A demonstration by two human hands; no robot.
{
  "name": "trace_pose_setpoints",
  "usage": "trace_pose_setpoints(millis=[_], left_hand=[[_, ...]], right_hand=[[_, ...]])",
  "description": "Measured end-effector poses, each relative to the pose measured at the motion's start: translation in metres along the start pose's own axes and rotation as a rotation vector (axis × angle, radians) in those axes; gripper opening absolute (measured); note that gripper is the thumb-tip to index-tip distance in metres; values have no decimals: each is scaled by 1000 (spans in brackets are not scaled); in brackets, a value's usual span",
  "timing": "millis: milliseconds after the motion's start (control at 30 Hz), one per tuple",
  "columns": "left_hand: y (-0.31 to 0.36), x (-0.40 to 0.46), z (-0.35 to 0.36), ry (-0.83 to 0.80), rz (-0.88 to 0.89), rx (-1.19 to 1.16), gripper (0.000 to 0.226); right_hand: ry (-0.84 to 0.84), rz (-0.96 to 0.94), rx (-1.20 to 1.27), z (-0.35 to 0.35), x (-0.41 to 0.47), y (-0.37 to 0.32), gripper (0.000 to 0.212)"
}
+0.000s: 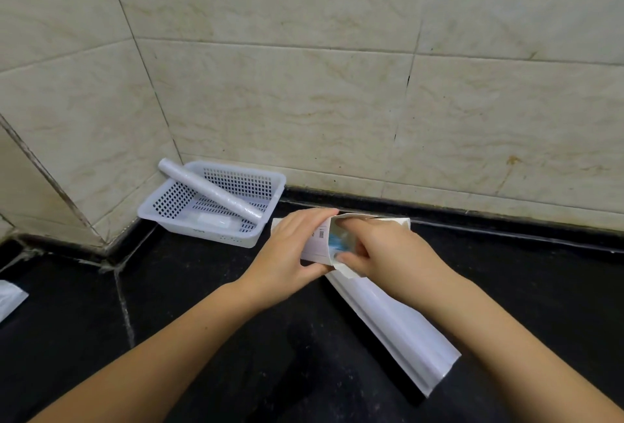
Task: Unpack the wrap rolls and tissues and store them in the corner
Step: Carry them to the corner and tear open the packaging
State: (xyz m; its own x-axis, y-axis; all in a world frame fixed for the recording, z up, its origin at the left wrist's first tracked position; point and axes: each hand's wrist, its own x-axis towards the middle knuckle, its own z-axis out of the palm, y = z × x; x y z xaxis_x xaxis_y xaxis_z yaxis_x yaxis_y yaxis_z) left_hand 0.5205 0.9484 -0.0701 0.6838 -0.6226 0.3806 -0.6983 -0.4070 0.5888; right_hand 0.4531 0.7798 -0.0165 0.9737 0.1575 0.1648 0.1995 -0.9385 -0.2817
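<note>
A white perforated basket [266, 186] stands in the tiled corner on the black counter. A clear wrap roll [209, 190] lies slanted across it, one end over the rim, and a small white pack [214, 221] lies on the basket floor. My left hand [290, 253] grips the side of a white cardboard box [315, 248] with a barcode. My right hand [378, 252] has its fingers at the box's open end, pinching something with blue print inside. A long white box [401, 328] lies on the counter under my right forearm.
Beige tiled walls meet at the left behind the basket. A white plastic packet [8, 297] lies at the counter's left edge. A white flat piece [395, 221] shows behind the held box. A grout seam crosses the black counter [202, 287].
</note>
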Motion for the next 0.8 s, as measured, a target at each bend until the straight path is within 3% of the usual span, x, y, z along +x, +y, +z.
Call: trace_pose_setpoints(millis=[133,300,433,633,733,800], left_hand=[[1,-1,-3,-78,54,60,69],[-1,2,-4,-72,50,80,69],[-10,-3,0,-135,4,73,70],[-69,-29,18,-244,-337,175,69],[-97,-58,46,-403,-509,342,81],[-107,-71,62,-534,-536,415,88]], right_hand=[[-104,-67,-136,-2,8,4,28],[25,-118,-189,13,13,4,22],[-17,-71,-106,16,14,12,13],[-88,110,158,18,7,54,29],[-131,241,382,31,0,70,19],[-139,324,547,40,-4,77,26]])
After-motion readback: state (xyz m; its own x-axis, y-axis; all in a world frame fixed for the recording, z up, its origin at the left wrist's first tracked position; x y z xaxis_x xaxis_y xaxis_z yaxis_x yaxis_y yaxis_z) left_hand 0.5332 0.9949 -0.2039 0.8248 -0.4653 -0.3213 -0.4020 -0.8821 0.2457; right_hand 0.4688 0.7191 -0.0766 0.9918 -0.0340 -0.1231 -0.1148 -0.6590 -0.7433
